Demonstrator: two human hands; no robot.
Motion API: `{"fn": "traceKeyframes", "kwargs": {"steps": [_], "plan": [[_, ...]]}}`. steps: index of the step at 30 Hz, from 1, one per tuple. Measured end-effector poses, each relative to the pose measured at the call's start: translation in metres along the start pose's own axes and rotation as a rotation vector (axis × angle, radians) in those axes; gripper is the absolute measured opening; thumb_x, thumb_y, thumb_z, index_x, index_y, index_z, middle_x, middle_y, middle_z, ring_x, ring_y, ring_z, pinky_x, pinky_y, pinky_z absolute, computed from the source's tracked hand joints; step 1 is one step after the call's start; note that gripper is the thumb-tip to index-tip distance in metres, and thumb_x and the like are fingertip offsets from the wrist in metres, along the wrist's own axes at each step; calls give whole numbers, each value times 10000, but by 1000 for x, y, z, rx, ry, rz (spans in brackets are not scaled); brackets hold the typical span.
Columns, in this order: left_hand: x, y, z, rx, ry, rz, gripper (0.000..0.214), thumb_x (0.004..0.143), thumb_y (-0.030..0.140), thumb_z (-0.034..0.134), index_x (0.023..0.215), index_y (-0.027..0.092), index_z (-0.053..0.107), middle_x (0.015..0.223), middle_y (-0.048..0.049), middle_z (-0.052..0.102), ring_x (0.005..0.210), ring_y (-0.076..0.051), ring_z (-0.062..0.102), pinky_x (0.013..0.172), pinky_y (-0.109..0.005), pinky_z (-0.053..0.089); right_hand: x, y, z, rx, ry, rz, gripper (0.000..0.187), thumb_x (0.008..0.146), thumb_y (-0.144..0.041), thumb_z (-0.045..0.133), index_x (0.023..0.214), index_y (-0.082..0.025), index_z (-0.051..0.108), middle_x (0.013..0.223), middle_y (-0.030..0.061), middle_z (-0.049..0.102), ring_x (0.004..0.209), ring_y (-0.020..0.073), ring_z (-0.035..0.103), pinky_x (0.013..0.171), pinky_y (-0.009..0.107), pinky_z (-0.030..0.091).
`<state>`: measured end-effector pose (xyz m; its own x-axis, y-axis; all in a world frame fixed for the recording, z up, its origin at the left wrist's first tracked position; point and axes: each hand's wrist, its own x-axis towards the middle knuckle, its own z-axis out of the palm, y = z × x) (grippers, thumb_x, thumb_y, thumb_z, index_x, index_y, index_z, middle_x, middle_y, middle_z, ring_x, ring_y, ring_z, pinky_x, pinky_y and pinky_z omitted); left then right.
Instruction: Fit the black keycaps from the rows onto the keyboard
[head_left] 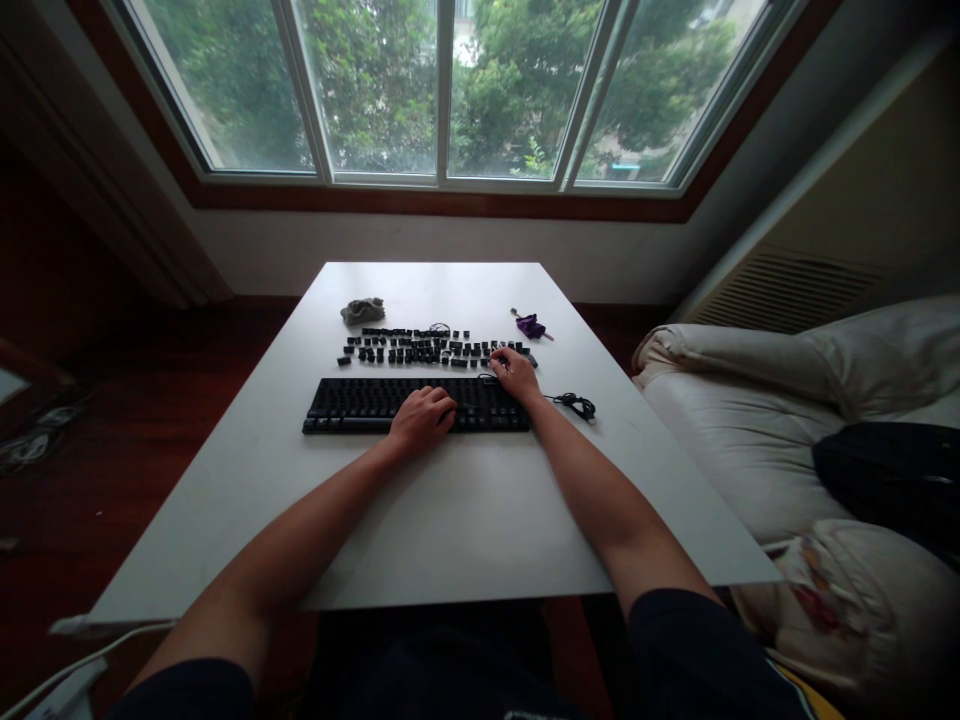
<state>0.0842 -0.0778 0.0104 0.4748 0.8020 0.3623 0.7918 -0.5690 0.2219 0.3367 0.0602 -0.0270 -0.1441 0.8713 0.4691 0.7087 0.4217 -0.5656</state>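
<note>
A black keyboard (352, 402) lies across the middle of a white table (465, 520). Behind it, several loose black keycaps (420, 349) are laid out in rows. My left hand (421, 420) rests on the keyboard's front middle, fingers curled down onto it. My right hand (514, 372) reaches to the keyboard's far right corner, beside the right end of the keycap rows, with its fingers pinched together on something too small to name.
A crumpled grey cloth (363, 310) lies at the back left of the keycaps. A purple tool (531, 325) sits at the back right. A coiled black cable (576, 404) lies right of the keyboard. A white cushioned seat (810, 420) stands against the table's right side.
</note>
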Motion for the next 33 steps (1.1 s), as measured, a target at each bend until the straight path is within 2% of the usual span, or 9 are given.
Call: {"fn": "traceKeyframes", "kwargs": {"steps": [33], "plan": [[0,0,1,-8,1,-2,196,958,278,509,1024,239,690,1065,-66,659,988,-227,564,892,-397,442,0,-1,-1,14,-11,7,210,866,-329,544,971,-223,691,885,43,707,730,203,594,757,323,463]]}}
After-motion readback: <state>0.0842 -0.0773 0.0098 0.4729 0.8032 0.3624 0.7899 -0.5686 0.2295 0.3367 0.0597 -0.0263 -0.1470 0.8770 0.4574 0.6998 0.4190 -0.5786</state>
